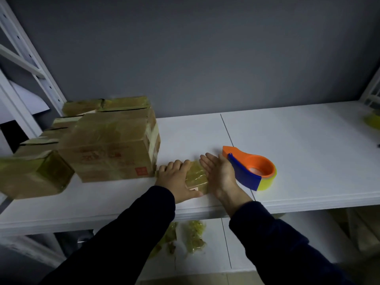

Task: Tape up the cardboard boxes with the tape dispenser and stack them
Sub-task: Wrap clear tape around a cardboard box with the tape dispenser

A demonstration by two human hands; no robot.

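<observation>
A small taped cardboard box (197, 177) lies flat between the large taped box (111, 145) and the orange-and-blue tape dispenser (251, 169), loaded with yellow tape.

— The tape dispenser (249, 167)?
— Orange, blue guard, yellow tape roll.
— The big box (115, 145) at nine o'clock?
— Brown, red print, glossy yellowish tape. White shelf (298, 140), grey wall (205, 48), dark sleeves (133, 233).

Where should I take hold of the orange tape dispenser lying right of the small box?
Probably around the round orange ring holding the yellow roll, from above with the right hand, which is nearest. The tape dispenser lies flat on the shelf, ring facing up, blue plate toward the hand.
</observation>
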